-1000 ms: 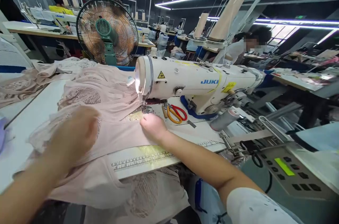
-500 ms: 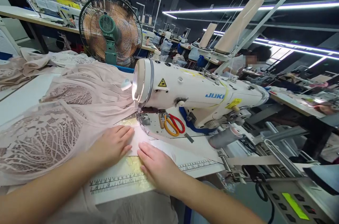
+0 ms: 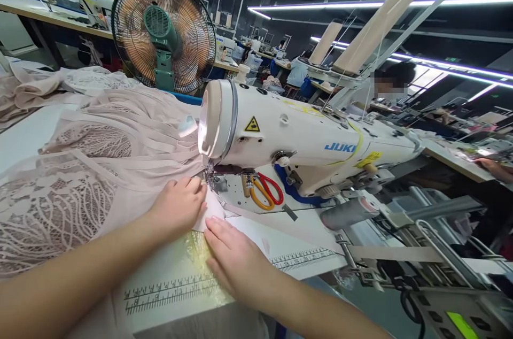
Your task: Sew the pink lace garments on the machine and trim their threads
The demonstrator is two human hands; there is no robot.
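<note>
A white sewing machine (image 3: pixel 304 136) reaches across the middle, its lit needle end above a pale fabric piece (image 3: pixel 206 215). My left hand (image 3: pixel 180 202) is beside the needle area, with its fingers curled together at the left edge of that piece; whether they pinch the cloth is hidden. My right hand (image 3: pixel 230 253) lies on the near right edge of the piece, fingers stretched forward and thumb lower. Beige lace fabric (image 3: pixel 52 210) spreads over the table to the left. Narrow pale tape runs from the right toward the needle.
Red and orange scissors (image 3: pixel 266 192) lie under the machine arm. A grey thread cone (image 3: pixel 348 210) is to their right. Behind stands a green fan (image 3: pixel 162 29). A ruler strip (image 3: pixel 172 293) crosses the near table. A person (image 3: pixel 393 82) sits at the back right.
My left hand has moved closer to the needle and its fingers have curled in. The right hand has shifted slightly on the fabric edge. The whole view has shifted a little.
</note>
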